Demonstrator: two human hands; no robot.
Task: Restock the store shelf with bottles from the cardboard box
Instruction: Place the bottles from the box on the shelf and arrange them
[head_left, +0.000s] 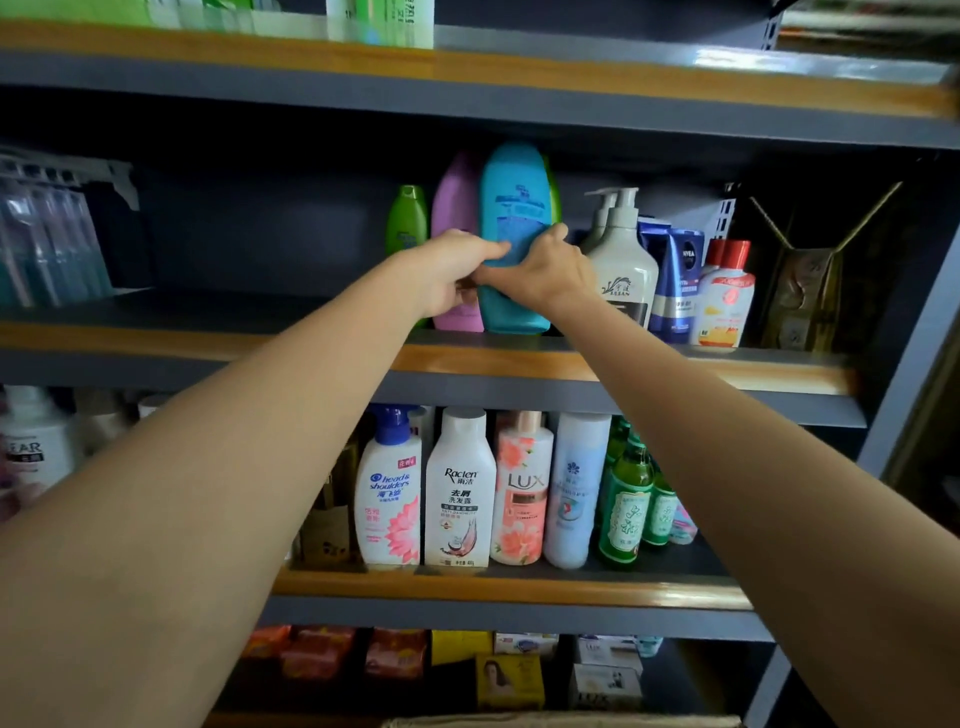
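Both hands on the blue bottle (511, 228) — left hand (451, 273) and right hand (549, 269) fingers curled round it, base on the shelf (675, 371). Purple bottle (456, 208) just left of the fingers already placed; bare shelf further left, box not visible — remaining count unknown.

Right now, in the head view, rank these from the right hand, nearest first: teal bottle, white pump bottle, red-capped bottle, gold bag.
1. teal bottle, held by the right hand
2. white pump bottle, just right
3. red-capped bottle, further right
4. gold bag, far right

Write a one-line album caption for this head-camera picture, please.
Both hands, left and right, hold a blue bottle upright on the middle shelf beside a purple bottle.
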